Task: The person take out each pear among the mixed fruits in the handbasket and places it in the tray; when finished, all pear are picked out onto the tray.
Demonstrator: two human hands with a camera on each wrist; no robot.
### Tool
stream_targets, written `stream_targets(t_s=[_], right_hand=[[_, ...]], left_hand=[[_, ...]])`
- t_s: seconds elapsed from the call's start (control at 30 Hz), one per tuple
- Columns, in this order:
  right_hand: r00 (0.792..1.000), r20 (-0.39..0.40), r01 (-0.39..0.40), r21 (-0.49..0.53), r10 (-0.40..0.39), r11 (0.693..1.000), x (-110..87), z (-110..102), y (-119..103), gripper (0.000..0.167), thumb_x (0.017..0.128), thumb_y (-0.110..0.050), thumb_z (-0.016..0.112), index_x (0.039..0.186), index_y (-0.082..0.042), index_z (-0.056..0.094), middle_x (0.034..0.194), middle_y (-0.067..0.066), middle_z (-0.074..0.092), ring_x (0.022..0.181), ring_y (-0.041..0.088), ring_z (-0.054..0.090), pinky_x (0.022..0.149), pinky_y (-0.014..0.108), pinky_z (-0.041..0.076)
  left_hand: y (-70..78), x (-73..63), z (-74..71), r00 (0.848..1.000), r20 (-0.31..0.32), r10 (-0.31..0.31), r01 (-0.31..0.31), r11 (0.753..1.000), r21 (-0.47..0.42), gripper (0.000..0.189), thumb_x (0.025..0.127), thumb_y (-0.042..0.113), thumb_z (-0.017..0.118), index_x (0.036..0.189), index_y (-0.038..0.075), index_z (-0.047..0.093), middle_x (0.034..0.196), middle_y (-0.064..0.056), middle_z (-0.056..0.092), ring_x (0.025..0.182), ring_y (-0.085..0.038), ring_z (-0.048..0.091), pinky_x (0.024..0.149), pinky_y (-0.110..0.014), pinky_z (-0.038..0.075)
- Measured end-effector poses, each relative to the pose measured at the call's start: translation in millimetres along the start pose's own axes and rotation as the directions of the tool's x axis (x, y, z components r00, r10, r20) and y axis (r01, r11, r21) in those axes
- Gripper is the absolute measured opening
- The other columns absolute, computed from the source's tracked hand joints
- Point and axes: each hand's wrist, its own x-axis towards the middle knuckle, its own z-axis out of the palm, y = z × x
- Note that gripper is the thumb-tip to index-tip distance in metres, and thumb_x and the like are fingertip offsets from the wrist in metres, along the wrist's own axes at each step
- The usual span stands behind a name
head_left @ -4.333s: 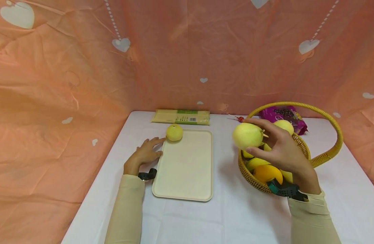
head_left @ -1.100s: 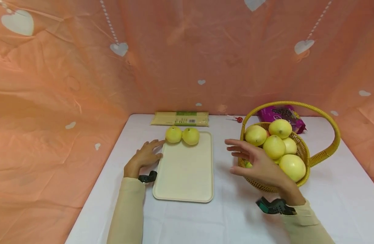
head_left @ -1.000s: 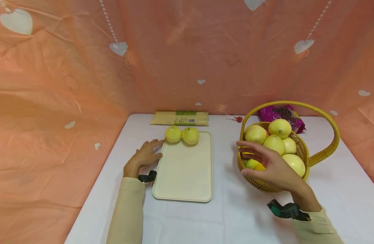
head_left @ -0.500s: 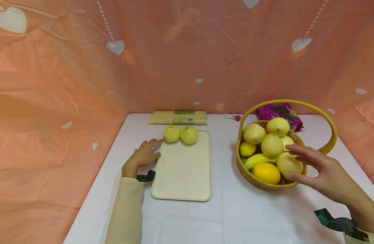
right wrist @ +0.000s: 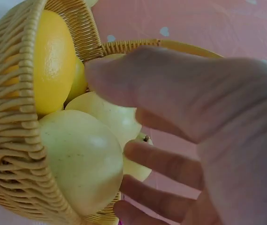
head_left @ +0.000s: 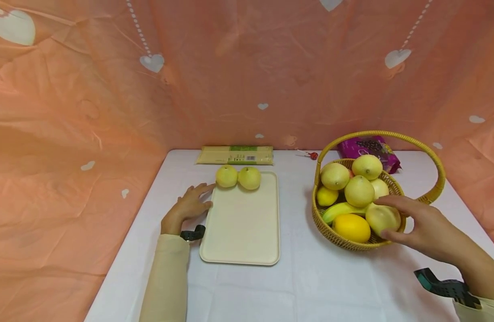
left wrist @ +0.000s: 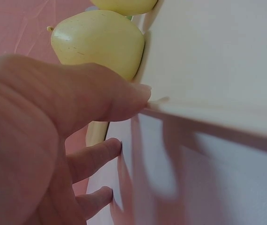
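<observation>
My left hand [head_left: 188, 206] rests at the left edge of a cream tray [head_left: 244, 223], its thumb touching the rim in the left wrist view. Two pale yellow pears [head_left: 249, 178] sit side by side at the tray's far end. My right hand [head_left: 430, 230] is at the right side of a wicker basket [head_left: 339, 239], thumb and fingers spread about a pale pear [head_left: 377, 218]. In the right wrist view the fingertips lie close to this pear [right wrist: 81, 159]; contact is hard to tell. More pale pears [head_left: 359, 191], a banana [head_left: 341, 210] and a yellow-orange fruit [head_left: 351, 228] share the basket.
The basket's tall handle [head_left: 392, 134] arches over its right side. Behind it lies a purple snack bag [head_left: 372, 150]. A red lollipop [head_left: 313, 155] and a flat beige-green packet [head_left: 235, 154] lie along the table's back edge, before an orange curtain [head_left: 231, 80].
A pear the right hand held over the basket now sits on the tray beside the first. The right hand has since moved right, to the basket's near pear. The left hand stays put.
</observation>
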Motion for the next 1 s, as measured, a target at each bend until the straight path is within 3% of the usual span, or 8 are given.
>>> stream_targets(t_s=[0.1, 0.2, 0.37, 0.57, 0.77, 1.0], right_hand=[[0.999, 0.044, 0.011, 0.000, -0.011, 1.000, 5.1, 3.6, -0.4, 0.067, 0.078, -0.029, 0.101, 0.136, -0.012, 0.073, 0.136, 0.021, 0.073, 0.110, 0.038, 0.071, 0.088, 0.053, 0.063], [0.995, 0.101, 0.010, 0.003, -0.010, 1.000, 10.0, 6.5, -1.7, 0.061, 0.082, -0.029, 0.097, 0.134, -0.006, 0.074, 0.141, 0.028, 0.068, 0.125, 0.055, 0.065, 0.099, 0.074, 0.053], [0.988, 0.156, -0.017, -0.010, 0.019, 1.000, 15.0, 8.8, -4.2, 0.064, 0.083, -0.027, 0.094, 0.137, -0.002, 0.072, 0.145, 0.031, 0.063, 0.128, 0.058, 0.061, 0.103, 0.079, 0.050], [0.989, 0.150, -0.011, -0.010, 0.012, 1.000, 19.7, 14.6, -9.3, 0.071, 0.074, -0.017, 0.095, 0.137, 0.003, 0.070, 0.143, 0.035, 0.061, 0.127, 0.057, 0.060, 0.103, 0.077, 0.050], [0.990, 0.135, -0.023, -0.068, 0.032, 0.997, 24.3, 21.3, -16.1, 0.067, 0.074, -0.012, 0.095, 0.134, 0.002, 0.069, 0.135, 0.037, 0.059, 0.117, 0.054, 0.062, 0.096, 0.074, 0.055], [0.983, 0.138, -0.113, -0.084, 0.124, 0.990, 20.9, 16.6, -18.4, 0.080, 0.074, -0.015, 0.094, 0.141, 0.008, 0.057, 0.135, 0.044, 0.053, 0.106, 0.053, 0.064, 0.089, 0.076, 0.056]], left_hand=[[0.6, -0.6, -0.4, 1.000, 0.000, -0.001, 0.001, 1.000, -0.004, 0.067, 0.107, 0.023, 0.060, 0.171, 0.021, 0.042, 0.180, -0.023, 0.026, 0.167, -0.058, 0.007, 0.122, -0.090, 0.005], [0.7, -0.6, -0.8, 1.000, 0.000, -0.002, 0.002, 1.000, -0.010, 0.067, 0.107, 0.023, 0.060, 0.171, 0.022, 0.042, 0.180, -0.023, 0.027, 0.167, -0.057, 0.006, 0.122, -0.089, 0.005], [-0.6, 0.2, -0.5, 1.000, -0.001, 0.001, -0.001, 1.000, -0.014, 0.067, 0.107, 0.023, 0.061, 0.171, 0.023, 0.042, 0.180, -0.022, 0.027, 0.167, -0.057, 0.006, 0.122, -0.089, 0.004], [-2.1, -0.7, -1.0, 0.999, -0.017, 0.030, -0.030, 1.000, -0.008, 0.067, 0.106, 0.021, 0.061, 0.170, 0.020, 0.043, 0.178, -0.025, 0.029, 0.166, -0.059, 0.009, 0.120, -0.092, 0.007], [-2.2, -2.3, -2.3, 0.999, -0.023, 0.046, -0.047, 0.999, -0.007, 0.067, 0.105, 0.021, 0.061, 0.169, 0.018, 0.043, 0.177, -0.026, 0.030, 0.165, -0.059, 0.011, 0.119, -0.093, 0.008], [-1.6, -2.1, -2.2, 0.999, -0.015, 0.049, -0.049, 0.999, -0.012, 0.067, 0.105, 0.021, 0.061, 0.170, 0.018, 0.043, 0.178, -0.025, 0.029, 0.165, -0.060, 0.010, 0.119, -0.093, 0.007]])
